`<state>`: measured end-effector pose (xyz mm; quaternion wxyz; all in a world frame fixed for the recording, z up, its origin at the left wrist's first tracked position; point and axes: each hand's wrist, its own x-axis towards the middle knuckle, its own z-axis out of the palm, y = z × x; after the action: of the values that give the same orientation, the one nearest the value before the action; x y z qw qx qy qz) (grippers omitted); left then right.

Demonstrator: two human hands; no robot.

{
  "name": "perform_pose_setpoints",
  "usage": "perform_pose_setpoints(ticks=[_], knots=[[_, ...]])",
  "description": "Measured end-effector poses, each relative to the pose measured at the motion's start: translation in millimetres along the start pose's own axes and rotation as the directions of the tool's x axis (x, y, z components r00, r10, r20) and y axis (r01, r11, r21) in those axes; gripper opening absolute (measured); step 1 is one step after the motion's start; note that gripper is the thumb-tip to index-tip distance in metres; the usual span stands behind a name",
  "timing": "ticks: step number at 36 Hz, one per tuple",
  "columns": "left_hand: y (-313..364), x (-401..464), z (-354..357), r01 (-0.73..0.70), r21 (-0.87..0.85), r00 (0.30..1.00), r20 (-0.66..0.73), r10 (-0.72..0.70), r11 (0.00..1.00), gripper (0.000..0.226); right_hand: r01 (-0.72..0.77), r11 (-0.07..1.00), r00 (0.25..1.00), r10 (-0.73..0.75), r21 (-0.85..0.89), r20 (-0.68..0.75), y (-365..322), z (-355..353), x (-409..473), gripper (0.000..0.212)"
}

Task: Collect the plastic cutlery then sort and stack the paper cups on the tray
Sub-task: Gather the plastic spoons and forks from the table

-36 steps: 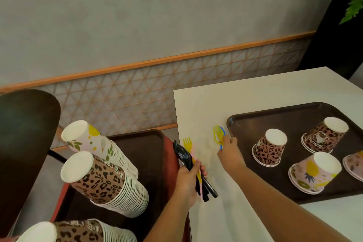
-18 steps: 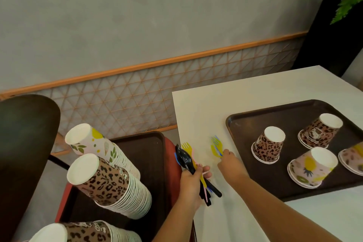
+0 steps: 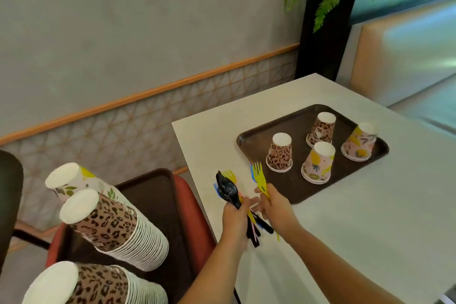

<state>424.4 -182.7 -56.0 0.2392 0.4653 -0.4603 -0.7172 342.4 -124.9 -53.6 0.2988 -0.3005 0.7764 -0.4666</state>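
Nearest the camera, three long stacks of paper cups (image 3: 118,227) lie on their sides on a dark tray (image 3: 158,195) set on a red chair – two leopard-print, one leaf-print. Just beyond, over the white table's (image 3: 345,229) near edge, the left hand (image 3: 235,219) grips a bundle of plastic cutlery (image 3: 229,190): at least one black spoon, a yellow fork, blue and pink pieces, exact count hidden in the fist. The right hand (image 3: 277,207) pinches a yellow fork (image 3: 260,177) with a blue piece behind it, its tines up, close beside the bundle. The likely risk is in merging them – the left fist is already full, so loosening it to admit more could let handles slide out and drop off the table edge or onto the chair. Farther on, the brown tray (image 3: 249,140) holds four upside-down groups of cups (image 3: 280,153), two leopard and two fruit-print, each looking like a few cups nested. An arm sweeping across could tip these light cups.
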Motion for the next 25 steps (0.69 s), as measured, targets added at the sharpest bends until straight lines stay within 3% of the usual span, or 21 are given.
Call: perform_pose_setpoints(ticks=[5,10,16,25], knots=[[-6,-33,25,-0.034,0.100,0.996,0.087,0.025,0.994,0.012,-0.036,0.981,0.996,0.052,0.192,-0.076,0,-27,-36,0.016],[-13,-58,53,-0.044,0.153,0.978,0.209,0.012,0.987,0.015,-0.033,0.978,0.991,0.059,0.204,-0.124,11,-60,-64,0.018],[-32,-86,104,-0.051,0.201,0.955,0.297,-0.011,0.978,0.017,-0.037,0.941,0.974,0.110,0.336,-0.201,38,-117,-97,0.019],[-70,-152,202,-0.027,0.228,0.872,0.482,-0.089,0.973,0.017,-0.052,0.902,0.928,0.202,0.430,-0.312,88,-208,-160,0.016]])
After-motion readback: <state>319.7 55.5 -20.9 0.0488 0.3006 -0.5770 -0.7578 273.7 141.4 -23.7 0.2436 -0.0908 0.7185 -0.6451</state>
